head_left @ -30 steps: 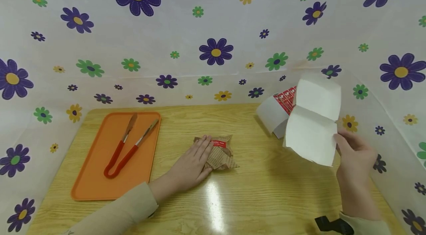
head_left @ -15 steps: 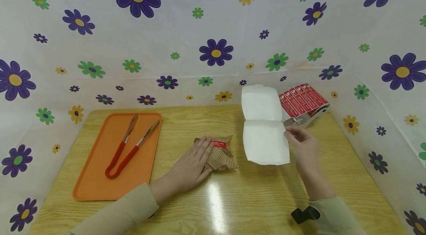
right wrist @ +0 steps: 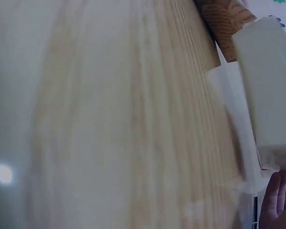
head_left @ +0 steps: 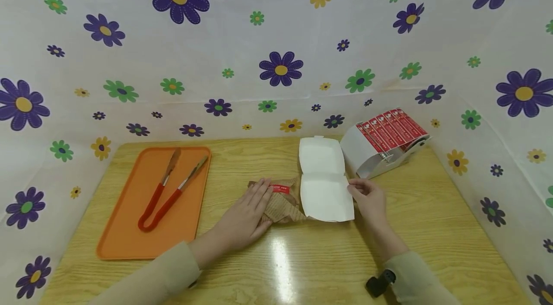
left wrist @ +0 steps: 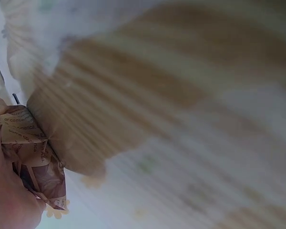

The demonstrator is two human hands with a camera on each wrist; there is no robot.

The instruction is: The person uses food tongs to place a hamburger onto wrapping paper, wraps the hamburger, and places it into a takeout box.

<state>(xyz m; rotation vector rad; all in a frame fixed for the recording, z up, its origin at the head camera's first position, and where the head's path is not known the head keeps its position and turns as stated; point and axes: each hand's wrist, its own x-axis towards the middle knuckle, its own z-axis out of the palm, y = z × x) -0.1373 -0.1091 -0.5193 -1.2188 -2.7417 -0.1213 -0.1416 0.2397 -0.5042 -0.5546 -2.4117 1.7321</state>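
Observation:
My left hand (head_left: 243,213) lies on a brown newsprint-paper package (head_left: 282,204), fingers extended across its left side. A red label (head_left: 281,189) shows on the package; its contents are hidden by the paper. Just to the right, an unfolded white clamshell food box (head_left: 327,194) has its inside facing up and its lid towards the back. My right hand (head_left: 369,199) pinches the box by its right edge. Box and package meet or overlap slightly. The left wrist view shows the package (left wrist: 33,148) beside the hand; the right wrist view shows the box (right wrist: 269,86) and fingers (right wrist: 276,195).
An orange tray (head_left: 125,223) at the left carries red-handled tongs (head_left: 157,204). Behind the box, at the back right, stands a white dispenser (head_left: 360,149) with rows of red labels (head_left: 390,129). Flower-print sheeting (head_left: 233,45) surrounds the wooden table (head_left: 242,276).
My right hand has brought the open box leftward and down, from in front of the dispenser to beside the package. The package and left hand have shifted slightly left in the last half second.

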